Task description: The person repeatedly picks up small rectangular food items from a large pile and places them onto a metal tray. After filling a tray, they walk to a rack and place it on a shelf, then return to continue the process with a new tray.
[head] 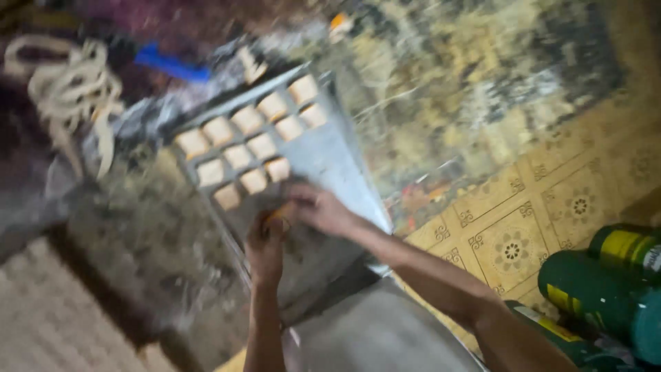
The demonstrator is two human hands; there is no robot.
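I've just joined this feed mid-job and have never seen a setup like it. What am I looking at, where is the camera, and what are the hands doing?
There is no machine here: a person works with two bare hands, and the single picture comes from a camera on their head, looking down. It is blurred by motion. In the middle lies a grey metal tray holding rows of small pale square pieces. The left hand and right hand meet at the tray's near part; the left seems to pinch a small orange-tan piece, though blur hides the grip. To the right is patterned yellow flooring and green cylinders with yellow labels. At top left lie pale looped strips and something blue.
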